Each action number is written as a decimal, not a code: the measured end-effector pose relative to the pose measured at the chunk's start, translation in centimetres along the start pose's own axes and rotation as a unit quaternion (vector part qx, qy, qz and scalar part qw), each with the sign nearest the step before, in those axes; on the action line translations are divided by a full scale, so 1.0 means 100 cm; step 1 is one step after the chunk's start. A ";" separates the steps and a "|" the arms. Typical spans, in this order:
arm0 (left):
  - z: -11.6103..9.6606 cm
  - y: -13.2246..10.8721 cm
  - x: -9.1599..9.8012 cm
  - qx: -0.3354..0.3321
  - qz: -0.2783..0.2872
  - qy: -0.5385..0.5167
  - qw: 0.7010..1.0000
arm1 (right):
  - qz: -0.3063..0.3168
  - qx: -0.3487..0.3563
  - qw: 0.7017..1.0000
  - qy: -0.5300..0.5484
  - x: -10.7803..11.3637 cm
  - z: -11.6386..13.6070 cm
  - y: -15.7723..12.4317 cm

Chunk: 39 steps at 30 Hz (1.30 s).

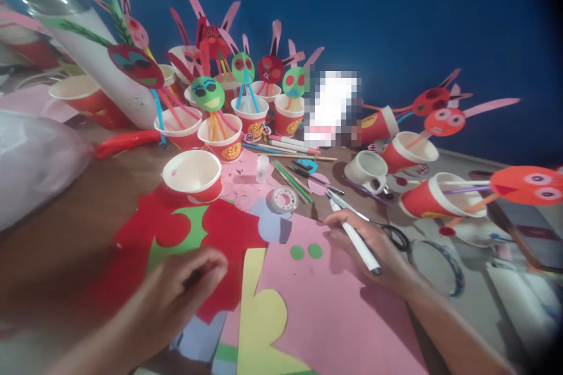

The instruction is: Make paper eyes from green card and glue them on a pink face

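Note:
My right hand [373, 246] grips a white marker [358, 240] with a dark end, slanted above the right part of a large pink paper sheet [325, 304]. Two small green paper circles [307, 251] lie side by side on this sheet, left of that hand. My left hand [187, 281] is closed, fingertips against the thumb, over cut red paper [231, 234] and green paper [200, 220]; what it holds, if anything, is hidden. Between the hands lies yellow paper [264, 316] with rounded cut edges. Scissors [398, 237] lie partly behind my right hand.
Paper cups with paper-faced figures [209, 94] stand along the blue wall. Nearer are a wide cup [192, 173], a tape roll [284, 200], pencils [292, 181] and a white mug [366, 170]. A plastic bag [39, 170] is at left, a phone [530, 228] at right.

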State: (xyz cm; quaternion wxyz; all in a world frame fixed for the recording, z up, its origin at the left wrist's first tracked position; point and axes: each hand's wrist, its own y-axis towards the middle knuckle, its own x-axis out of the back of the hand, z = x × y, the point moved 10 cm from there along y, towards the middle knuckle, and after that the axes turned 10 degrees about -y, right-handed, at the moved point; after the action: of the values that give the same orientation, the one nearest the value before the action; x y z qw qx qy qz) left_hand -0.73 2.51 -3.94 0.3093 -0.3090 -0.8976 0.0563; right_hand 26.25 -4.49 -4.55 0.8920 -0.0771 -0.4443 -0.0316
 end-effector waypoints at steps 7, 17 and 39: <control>-0.010 0.017 -0.031 0.053 0.043 -0.110 0.992 | 0.022 -0.038 0.994 0.103 -0.010 0.001 0.000; -0.017 0.029 -0.071 0.099 0.191 -0.233 0.948 | 0.020 -0.019 0.992 0.120 -0.013 0.025 0.006; -0.012 0.033 -0.008 -0.017 0.001 0.161 0.987 | -0.040 0.110 0.988 -0.098 -0.003 0.039 0.010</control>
State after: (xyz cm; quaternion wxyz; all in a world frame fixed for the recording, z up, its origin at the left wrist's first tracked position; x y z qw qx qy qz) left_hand 2.24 4.55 -4.34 0.4441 -0.3197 -0.8370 -0.0092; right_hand 23.11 -2.88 -2.62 0.8454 0.0367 -0.5327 -0.0099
